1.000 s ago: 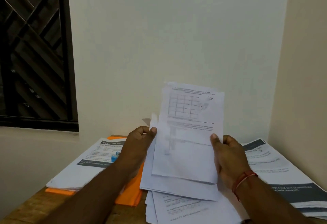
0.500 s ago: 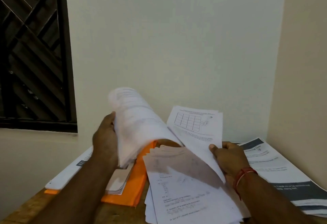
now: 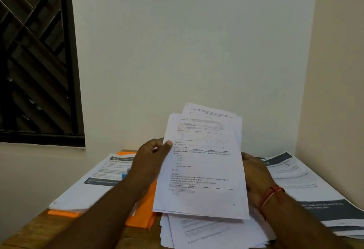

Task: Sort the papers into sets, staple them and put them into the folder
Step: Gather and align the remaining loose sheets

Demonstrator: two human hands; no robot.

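The left hand (image 3: 151, 162) pinches the near-left edge of a sheaf of papers (image 3: 201, 168) with thumb on top, and the right hand (image 3: 254, 179) supports the right edge from behind, its fingers hidden, likely so the printed page tilts up for reading and sorting. More loose sheets (image 3: 208, 233) lie just below both hands, and the orange folder (image 3: 141, 215) lies under the left forearm.

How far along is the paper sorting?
Early. Sorted piles lie left and right. Both hands, left and right, hold up a sheaf; loose sheets remain below. No stapler visible; the orange folder lies under papers.
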